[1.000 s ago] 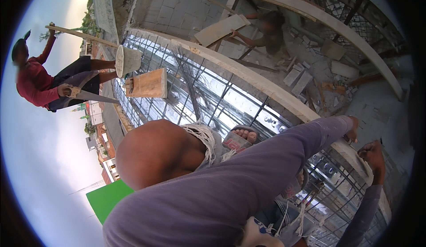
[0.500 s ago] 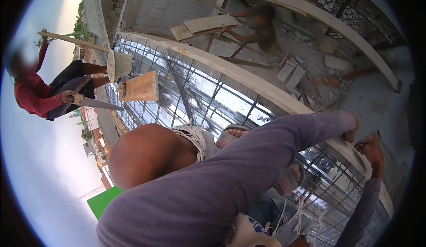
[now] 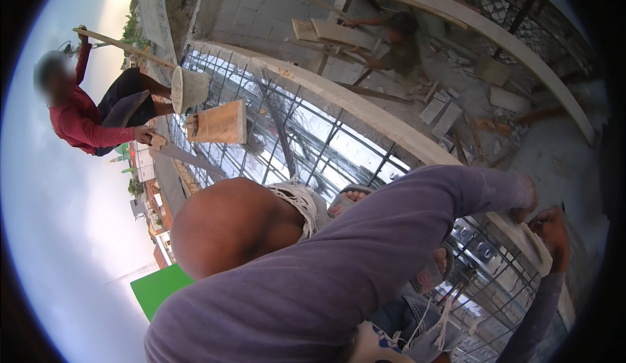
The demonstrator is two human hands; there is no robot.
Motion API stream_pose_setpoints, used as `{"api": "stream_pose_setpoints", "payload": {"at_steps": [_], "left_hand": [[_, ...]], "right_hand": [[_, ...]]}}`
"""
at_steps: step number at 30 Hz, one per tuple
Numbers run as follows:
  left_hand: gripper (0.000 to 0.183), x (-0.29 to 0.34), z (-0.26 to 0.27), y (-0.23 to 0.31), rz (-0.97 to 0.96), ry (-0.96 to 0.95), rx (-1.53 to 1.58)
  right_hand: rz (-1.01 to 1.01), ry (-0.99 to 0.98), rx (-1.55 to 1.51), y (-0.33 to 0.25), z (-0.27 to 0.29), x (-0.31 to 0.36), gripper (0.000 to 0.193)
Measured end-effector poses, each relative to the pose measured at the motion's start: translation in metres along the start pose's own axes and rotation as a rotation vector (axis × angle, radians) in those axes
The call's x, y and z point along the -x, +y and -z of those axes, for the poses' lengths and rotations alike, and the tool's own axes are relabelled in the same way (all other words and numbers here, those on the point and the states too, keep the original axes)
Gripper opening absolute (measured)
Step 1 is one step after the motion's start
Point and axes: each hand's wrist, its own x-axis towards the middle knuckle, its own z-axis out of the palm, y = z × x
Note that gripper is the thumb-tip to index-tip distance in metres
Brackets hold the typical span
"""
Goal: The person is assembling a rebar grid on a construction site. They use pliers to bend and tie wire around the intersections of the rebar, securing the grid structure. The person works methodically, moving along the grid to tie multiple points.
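So the whole scene hung on this long wooden formwork board: it ran diagonally past the wearer's knees, and both hands were at its near end. Left hand was right over the board's edge, fingers mostly hidden, so I can't tell if they were pinching anything. Right hand sat just beyond it at the same edge, fingers curled in; can't tell what they gripped, if anything. Steel rebar mesh lay along the board's near side, with a bucket toward the board's far end. Past that, a co-worker in red had a handsaw. Across the board, another co-worker was handling planks near some loose blocks.
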Motion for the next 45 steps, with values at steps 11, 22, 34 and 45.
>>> {"api": "stream_pose_setpoints", "payload": {"at_steps": [11,22,34,45], "left_hand": [[0.027,-0.047,-0.017,-0.019,-0.053,0.047,0.207],[0.037,-0.045,-0.063,-0.079,0.119,-0.38,1.389],[0.035,-0.019,-0.069,-0.082,0.246,-0.019,0.868],[0.028,-0.033,-0.069,-0.06,0.141,0.165,0.563]], "right_hand": [[-0.013,0.023,-0.089,-0.017,-0.006,0.012,0.02],[0.015,-0.006,-0.055,-0.03,-0.007,0.014,0.02],[0.06,-0.049,-0.071,-0.02,0.003,0.013,0.021],[0.013,0.013,0.035,-0.017,0.007,0.022,0.034]]}}
